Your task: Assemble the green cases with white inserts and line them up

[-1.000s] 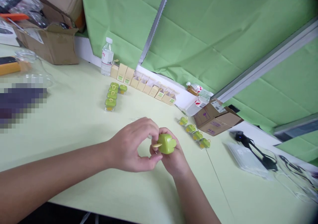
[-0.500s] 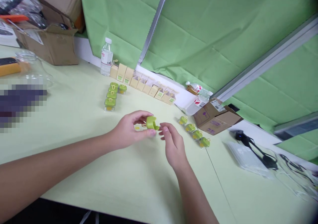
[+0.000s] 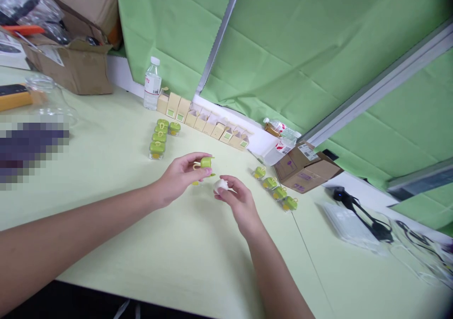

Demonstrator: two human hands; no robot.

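My left hand [image 3: 179,180] pinches a small green lid [image 3: 205,163] with a pale loop, its open side turned to the right. Below that lid, partly hidden by the fingers, a bit of a clear container with a yellow spot [image 3: 196,183] shows on the table. Between the fingertips of my right hand [image 3: 242,203] is a small rounded white piece [image 3: 220,185], just apart from the green lid. Several green-lidded clear containers [image 3: 157,147] stand to the left of my hands, and another row of green-lidded containers [image 3: 279,193] stands to the right.
Small beige cardboard boxes [image 3: 201,120] line the back of the table beside an upright water bottle [image 3: 152,85]. Back right are lying bottles [image 3: 278,151] and a brown carton [image 3: 304,165]. A glass jug [image 3: 49,97] stands left; cables and a plastic bag [image 3: 348,224] lie right.
The white piece now shows in my right hand's fingers; it was not visible before. My left hand has moved slightly left and up with the green lid, widening the gap between the hands.
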